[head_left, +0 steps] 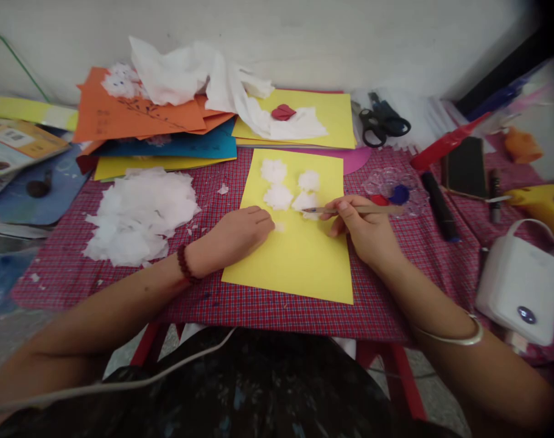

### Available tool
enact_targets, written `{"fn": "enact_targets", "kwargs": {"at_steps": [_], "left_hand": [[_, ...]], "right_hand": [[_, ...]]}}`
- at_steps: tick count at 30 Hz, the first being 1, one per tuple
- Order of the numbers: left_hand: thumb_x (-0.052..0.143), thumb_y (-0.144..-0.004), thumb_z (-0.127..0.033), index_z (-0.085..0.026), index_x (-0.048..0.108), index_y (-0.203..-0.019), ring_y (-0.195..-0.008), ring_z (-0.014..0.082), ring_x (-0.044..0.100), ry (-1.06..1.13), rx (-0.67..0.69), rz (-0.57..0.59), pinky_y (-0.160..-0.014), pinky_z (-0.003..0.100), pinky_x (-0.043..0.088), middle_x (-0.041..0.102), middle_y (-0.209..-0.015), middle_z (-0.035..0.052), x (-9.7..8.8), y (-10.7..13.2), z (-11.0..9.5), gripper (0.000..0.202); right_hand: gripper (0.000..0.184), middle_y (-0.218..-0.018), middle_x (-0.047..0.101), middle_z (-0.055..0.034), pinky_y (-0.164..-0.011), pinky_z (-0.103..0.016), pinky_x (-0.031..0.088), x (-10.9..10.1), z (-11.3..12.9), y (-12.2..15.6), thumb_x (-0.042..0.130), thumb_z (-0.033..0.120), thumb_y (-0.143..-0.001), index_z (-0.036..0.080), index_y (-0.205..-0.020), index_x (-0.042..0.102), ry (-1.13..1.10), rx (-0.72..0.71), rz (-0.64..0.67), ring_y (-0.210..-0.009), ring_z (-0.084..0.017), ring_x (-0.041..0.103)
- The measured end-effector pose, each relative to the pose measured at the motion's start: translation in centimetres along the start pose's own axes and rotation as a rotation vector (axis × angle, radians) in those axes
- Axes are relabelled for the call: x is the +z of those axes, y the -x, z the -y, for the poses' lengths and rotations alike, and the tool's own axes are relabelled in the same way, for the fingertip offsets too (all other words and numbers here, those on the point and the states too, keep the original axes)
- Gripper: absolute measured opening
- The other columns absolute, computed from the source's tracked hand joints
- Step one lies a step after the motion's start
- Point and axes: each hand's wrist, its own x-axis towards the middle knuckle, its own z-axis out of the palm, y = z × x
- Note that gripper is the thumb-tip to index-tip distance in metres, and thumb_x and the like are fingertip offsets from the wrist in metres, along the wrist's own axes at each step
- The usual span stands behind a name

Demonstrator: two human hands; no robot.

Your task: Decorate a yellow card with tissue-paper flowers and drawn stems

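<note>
Dark lap (pixel 277 389) at frame bottom; left hand (pixel 240 236) loose, empty, resting on yellow sheet (pixel 299 267); right hand (pixel 366 231) pinches brush (pixel 372 210) at tissue tufts (pixel 279 196); a hard stroke may tear them.

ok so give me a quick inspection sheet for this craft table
surface: red checked cloth, largely covered
job's things: yellow sheet with white tissue pieces near its top; paintbrush tip at them
clutter: tissue pile, coloured paper stack, scissors, palette, black marker, glue gun, white device
grippers: left hand rests on the yellow sheet, holding nothing; right hand grips the paintbrush
cables: pale cable across the lap
surroundings: plain wall behind
</note>
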Motion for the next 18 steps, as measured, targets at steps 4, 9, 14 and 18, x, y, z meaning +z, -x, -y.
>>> {"fn": "enact_targets", "kwargs": {"at_steps": [4, 9, 14, 18], "left_hand": [[0.05, -0.083, -0.011, -0.015, 0.062, -0.082, -0.074, 0.0122, 0.062, 0.428, -0.186, -0.2, -0.068, 0.025, 0.05, 0.07, -0.084, 0.004, -1.3, -0.7, 0.2, 0.012], [0.053, -0.078, -0.015, -0.016, 0.063, -0.076, -0.059, 0.0092, 0.055, 0.588, -0.181, 0.059, -0.055, 0.021, 0.041, 0.065, -0.066, -0.0015, -3.4, -3.7, -0.6, 0.011], [0.053, -0.078, -0.01, -0.016, 0.072, -0.079, -0.068, 0.0122, 0.062, 0.428, -0.011, 0.233, -0.065, 0.024, 0.044, 0.073, -0.077, 0.0022, -1.3, -6.7, -0.3, 0.02], [0.052, -0.081, -0.014, -0.016, 0.071, -0.076, -0.068, 0.0139, 0.062, 0.293, -0.061, 0.143, -0.065, 0.026, 0.043, 0.07, -0.075, 0.0034, 0.2, -7.1, 0.0, 0.02]], "right_hand": [[0.03, -0.077, 0.071, -0.001, -0.045, -0.021, 0.046, -0.1, -0.2, -0.1, 0.064, 0.051, -0.088, 0.021, -0.084, 0.065, -0.019, 0.0, 0.002, -0.049, -0.008, 0.059], [0.031, -0.078, 0.072, -0.0013, -0.043, -0.02, 0.045, -0.2, -0.4, -0.2, 0.062, 0.05, -0.09, 0.02, -0.085, 0.063, -0.011, -0.01, 0.011, -0.048, -0.007, 0.058], [0.033, -0.078, 0.071, -0.0014, -0.045, -0.02, 0.046, -0.3, -0.5, -0.3, 0.062, 0.051, -0.088, 0.019, -0.085, 0.063, -0.021, 0.016, 0.023, -0.049, -0.007, 0.059], [0.032, -0.078, 0.071, -0.0012, -0.046, -0.02, 0.047, -0.3, -0.3, -0.3, 0.062, 0.051, -0.089, 0.019, -0.086, 0.063, -0.02, 0.025, 0.032, -0.049, -0.007, 0.059]]}}
